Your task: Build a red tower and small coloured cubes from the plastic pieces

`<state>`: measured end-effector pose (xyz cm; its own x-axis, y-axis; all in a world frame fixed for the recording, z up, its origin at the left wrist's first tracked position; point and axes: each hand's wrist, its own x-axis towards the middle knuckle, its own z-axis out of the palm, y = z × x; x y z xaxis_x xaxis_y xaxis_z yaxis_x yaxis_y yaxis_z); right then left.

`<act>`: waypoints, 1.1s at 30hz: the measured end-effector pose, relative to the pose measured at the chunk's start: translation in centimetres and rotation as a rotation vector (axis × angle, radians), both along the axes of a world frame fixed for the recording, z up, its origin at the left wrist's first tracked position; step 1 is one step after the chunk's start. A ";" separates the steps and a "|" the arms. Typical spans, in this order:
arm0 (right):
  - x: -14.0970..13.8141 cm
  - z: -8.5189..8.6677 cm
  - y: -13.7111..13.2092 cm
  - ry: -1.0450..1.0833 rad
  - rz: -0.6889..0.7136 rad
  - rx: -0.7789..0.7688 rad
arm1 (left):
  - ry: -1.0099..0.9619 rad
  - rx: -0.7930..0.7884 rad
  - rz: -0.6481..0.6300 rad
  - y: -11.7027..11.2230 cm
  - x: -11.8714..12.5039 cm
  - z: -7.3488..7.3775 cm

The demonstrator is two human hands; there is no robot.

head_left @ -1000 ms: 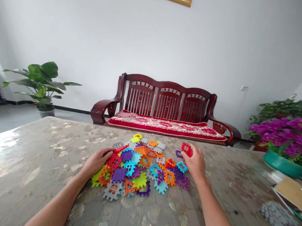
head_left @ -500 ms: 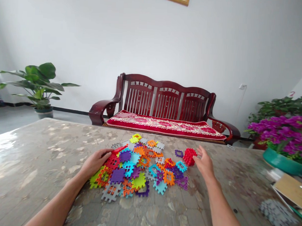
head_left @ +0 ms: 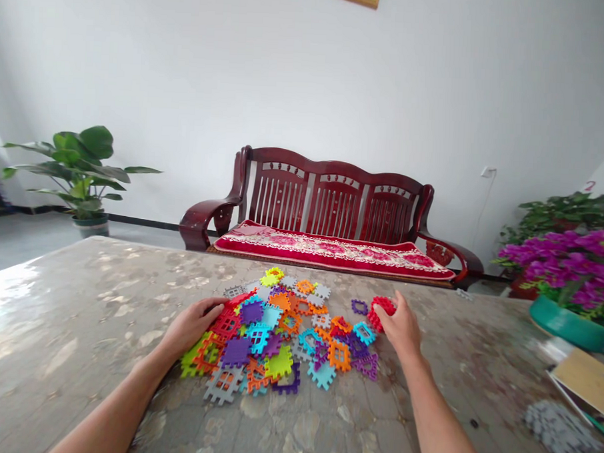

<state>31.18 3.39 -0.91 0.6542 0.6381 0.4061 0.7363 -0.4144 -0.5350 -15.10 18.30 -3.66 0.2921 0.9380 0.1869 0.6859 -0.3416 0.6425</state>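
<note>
A heap of flat, notched plastic tiles (head_left: 282,332) in red, purple, orange, blue, green and grey lies on the marbled table (head_left: 77,323). My left hand (head_left: 192,325) rests at the heap's left edge, fingers curled over a red tile (head_left: 226,323). My right hand (head_left: 400,327) is at the heap's right edge, fingers wrapped round a small stack of red tiles (head_left: 378,308) that stands on the table. A lone purple ring tile (head_left: 359,307) lies just left of that stack.
A teal pot of purple flowers (head_left: 569,291) stands at the table's right edge, with a cardboard piece (head_left: 583,382) and a pile of grey tiles (head_left: 558,431) near it. Behind the table is a dark wooden bench (head_left: 332,214) with a red cushion. A leafy plant (head_left: 79,170) stands at left.
My right hand brought a red tile down onto the red stack, opened for a moment, then closed round the stack. My left hand has stayed put on the heap.
</note>
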 end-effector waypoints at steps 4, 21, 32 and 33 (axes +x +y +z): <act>0.3 -0.5 0.3 0.044 0.017 0.012 | 0.027 0.002 0.013 0.0 0.0 0.1; 0.2 -1.6 0.0 0.129 -0.028 0.007 | 0.022 -0.008 0.013 -0.1 0.1 0.2; -0.6 -1.5 -1.3 0.017 -0.088 -0.244 | -0.011 -0.003 0.014 0.9 -0.4 -1.2; -0.8 -1.3 -1.3 0.005 -0.104 -0.266 | -0.012 -0.004 0.014 0.9 -0.3 -1.2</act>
<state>30.35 2.11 -2.23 0.7236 0.6508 0.2299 0.6797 -0.6140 -0.4013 -15.44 19.17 -4.85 0.2764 0.9428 0.1863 0.6831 -0.3291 0.6520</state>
